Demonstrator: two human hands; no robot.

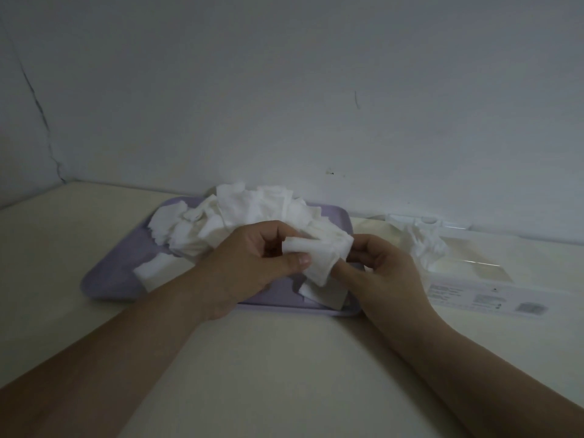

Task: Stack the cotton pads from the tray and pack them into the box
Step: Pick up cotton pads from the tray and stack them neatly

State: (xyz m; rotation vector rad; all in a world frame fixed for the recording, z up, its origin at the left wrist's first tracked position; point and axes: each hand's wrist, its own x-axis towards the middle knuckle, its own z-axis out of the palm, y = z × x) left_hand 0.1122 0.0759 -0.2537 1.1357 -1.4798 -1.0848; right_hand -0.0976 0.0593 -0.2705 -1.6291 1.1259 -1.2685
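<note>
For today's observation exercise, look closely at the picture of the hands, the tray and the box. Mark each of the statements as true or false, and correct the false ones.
1. Both hands hold cotton pads over the tray. True: the left hand and right hand grip a small stack of pads above the lilac tray.
2. The tray is bare. False: a loose heap of pads lies on it.
3. The box stands left of the tray. False: the clear box is to its right.
4. The box lies on the table. True: it rests on the pale table.
</note>
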